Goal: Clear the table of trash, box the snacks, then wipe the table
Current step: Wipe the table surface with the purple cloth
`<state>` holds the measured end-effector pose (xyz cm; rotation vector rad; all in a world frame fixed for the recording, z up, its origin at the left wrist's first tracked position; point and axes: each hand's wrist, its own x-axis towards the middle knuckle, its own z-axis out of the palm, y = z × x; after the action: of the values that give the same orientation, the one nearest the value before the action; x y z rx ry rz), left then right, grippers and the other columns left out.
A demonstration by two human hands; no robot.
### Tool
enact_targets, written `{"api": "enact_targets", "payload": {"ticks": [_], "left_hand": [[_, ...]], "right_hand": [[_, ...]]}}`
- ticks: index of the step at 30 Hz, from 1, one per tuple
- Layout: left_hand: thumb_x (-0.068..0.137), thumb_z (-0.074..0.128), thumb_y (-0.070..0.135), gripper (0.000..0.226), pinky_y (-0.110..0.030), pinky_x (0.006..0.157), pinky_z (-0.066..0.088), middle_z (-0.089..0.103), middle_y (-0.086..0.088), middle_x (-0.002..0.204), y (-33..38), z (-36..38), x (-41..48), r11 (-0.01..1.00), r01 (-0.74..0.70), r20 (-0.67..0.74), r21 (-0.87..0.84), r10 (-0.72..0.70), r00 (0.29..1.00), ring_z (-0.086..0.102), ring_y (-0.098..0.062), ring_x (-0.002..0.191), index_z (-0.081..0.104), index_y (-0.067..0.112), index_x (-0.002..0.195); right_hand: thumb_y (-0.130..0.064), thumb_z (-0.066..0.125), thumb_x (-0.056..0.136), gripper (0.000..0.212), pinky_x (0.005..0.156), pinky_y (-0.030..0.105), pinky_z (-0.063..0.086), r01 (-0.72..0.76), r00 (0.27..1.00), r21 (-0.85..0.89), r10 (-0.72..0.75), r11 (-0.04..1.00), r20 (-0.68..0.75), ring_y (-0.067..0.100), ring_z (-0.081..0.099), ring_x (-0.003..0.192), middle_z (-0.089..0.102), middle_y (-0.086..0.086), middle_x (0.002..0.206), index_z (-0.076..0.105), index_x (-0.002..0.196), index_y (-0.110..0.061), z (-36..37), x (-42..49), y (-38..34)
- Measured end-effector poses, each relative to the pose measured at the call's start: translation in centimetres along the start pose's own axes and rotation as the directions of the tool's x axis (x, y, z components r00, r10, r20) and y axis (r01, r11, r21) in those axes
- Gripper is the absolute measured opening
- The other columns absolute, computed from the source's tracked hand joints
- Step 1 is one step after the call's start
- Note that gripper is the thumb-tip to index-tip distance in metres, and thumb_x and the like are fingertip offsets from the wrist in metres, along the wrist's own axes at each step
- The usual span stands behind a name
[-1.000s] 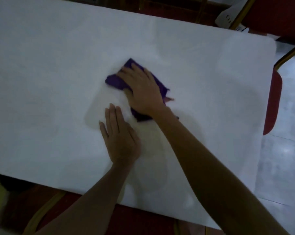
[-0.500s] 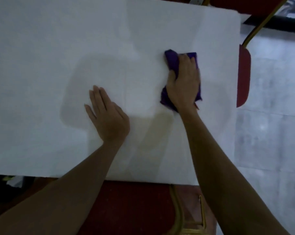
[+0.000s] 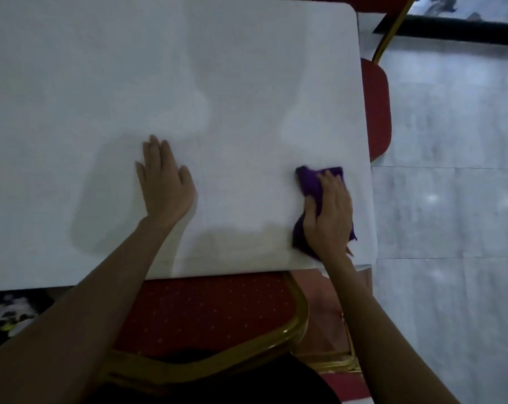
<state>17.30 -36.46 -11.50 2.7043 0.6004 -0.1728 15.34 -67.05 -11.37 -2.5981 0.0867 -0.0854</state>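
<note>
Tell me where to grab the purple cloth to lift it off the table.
Pinch the cloth at its bunched far end, which sticks out past the fingers of the right hand. The rest lies flat under that palm. Come from above and from the left, probably, because the edge of the table runs close along the cloth's right side.

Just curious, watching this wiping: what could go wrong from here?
The purple cloth under the right hand sits near a corner of the table, so a stroke could slip off the edge. The left hand lies flat on the table and may leave prints.
</note>
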Motion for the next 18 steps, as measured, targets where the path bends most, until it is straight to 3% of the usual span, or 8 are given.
{"api": "enact_targets", "payload": {"ticks": [2, 3, 7, 10, 12, 14, 16, 18], "left_hand": [[0.1, 0.038, 0.019, 0.06, -0.05, 0.124, 0.005, 0.006, -0.014, 0.166, -0.6, -0.5, -0.4, 1.0, -0.011, 0.033, -0.009, 0.011, 0.999, 0.001, -0.027, 0.154, 0.02, 0.0, 0.154], [0.1, 0.037, 0.019, 0.059, -0.05, 0.124, 0.006, 0.006, -0.014, 0.166, -0.7, -0.7, -0.7, 1.0, -0.01, 0.04, -0.015, 0.01, 0.999, 0.002, -0.027, 0.154, 0.021, 0.0, 0.154], [0.104, 0.03, 0.02, 0.052, -0.052, 0.123, 0.008, 0.012, -0.015, 0.165, -1.0, -0.8, -2.0, 0.998, -0.01, 0.002, -0.061, 0.011, 1.0, 0.006, -0.028, 0.154, 0.027, 0.0, 0.152], [0.106, 0.027, 0.021, 0.049, -0.052, 0.123, 0.007, 0.015, -0.017, 0.164, -1.8, -0.8, -1.9, 0.995, -0.013, -0.053, -0.099, 0.007, 0.999, 0.008, -0.03, 0.153, 0.032, 0.001, 0.151], [0.106, 0.028, 0.022, 0.048, -0.053, 0.123, 0.007, 0.017, -0.018, 0.163, -3.1, -1.2, -1.3, 0.991, 0.036, -0.092, -0.126, -0.048, 0.995, 0.009, -0.031, 0.153, 0.034, 0.001, 0.15], [0.106, 0.029, 0.022, 0.048, -0.053, 0.122, 0.008, 0.019, -0.018, 0.163, -5.0, -2.0, -0.3, 0.987, 0.088, -0.123, -0.131, -0.104, 0.987, 0.01, -0.031, 0.153, 0.037, 0.001, 0.148], [0.105, 0.03, 0.022, 0.048, -0.053, 0.122, 0.01, 0.021, -0.018, 0.162, -7.3, -3.1, 0.8, 0.988, 0.119, -0.152, -0.102, -0.133, 0.979, 0.011, -0.032, 0.153, 0.039, 0.002, 0.147], [0.104, 0.029, 0.023, 0.048, -0.054, 0.121, 0.009, 0.021, -0.019, 0.162, -9.7, -3.8, 1.6, 0.988, 0.137, -0.157, -0.065, -0.146, 0.977, 0.012, -0.033, 0.152, 0.038, 0.003, 0.147]], "right_hand": [[-0.026, 0.052, 0.096, 0.049, 0.118, 0.051, 0.03, -0.134, 0.989, 0.003, 0.134, 0.991, -0.057, 0.026, 0.036, 0.145, 0.048, 0.006, 0.151, 0.046, 0.144, -0.013, 1.6, 2.3, -2.6], [-0.027, 0.05, 0.097, 0.05, 0.118, 0.051, 0.029, -0.127, 0.991, -0.006, 0.127, 0.992, -0.052, 0.027, 0.035, 0.145, 0.047, 0.007, 0.152, 0.045, 0.144, -0.012, 2.5, 2.9, -4.1], [-0.021, 0.054, 0.094, 0.048, 0.118, 0.05, 0.029, 0.205, 0.971, 0.024, -0.206, 0.978, 0.122, 0.03, 0.037, 0.144, 0.049, 0.01, 0.15, 0.051, 0.141, -0.011, 6.0, 1.3, -9.9], [-0.024, 0.053, 0.099, 0.048, 0.123, 0.047, 0.023, 0.447, 0.841, 0.068, -0.445, 0.892, 0.309, 0.025, 0.029, 0.149, 0.043, 0.006, 0.155, 0.048, 0.146, -0.014, 5.5, -3.1, -10.7], [-0.025, 0.053, 0.101, 0.047, 0.122, 0.046, 0.025, 0.54, 0.781, 0.05, -0.523, 0.84, 0.343, 0.022, 0.03, 0.149, 0.043, 0.005, 0.155, 0.049, 0.146, -0.015, 4.3, -3.3, -8.3], [-0.02, 0.056, 0.099, 0.045, 0.118, 0.048, 0.031, 0.475, 0.849, 0.006, -0.46, 0.88, 0.259, 0.026, 0.038, 0.145, 0.048, 0.009, 0.151, 0.052, 0.143, -0.009, 3.6, -1.6, -6.5], [-0.017, 0.051, 0.099, 0.046, 0.116, 0.05, 0.032, 0.284, 0.951, -0.038, -0.276, 0.958, 0.139, 0.03, 0.039, 0.143, 0.05, 0.014, 0.149, 0.05, 0.143, -0.003, 4.3, 1.3, -6.7], [-0.017, 0.044, 0.099, 0.049, 0.118, 0.049, 0.029, 0.068, 0.997, -0.066, -0.065, 0.996, 0.045, 0.032, 0.035, 0.145, 0.046, 0.014, 0.152, 0.043, 0.146, -0.003, 6.1, 4.0, -9.7]]}}
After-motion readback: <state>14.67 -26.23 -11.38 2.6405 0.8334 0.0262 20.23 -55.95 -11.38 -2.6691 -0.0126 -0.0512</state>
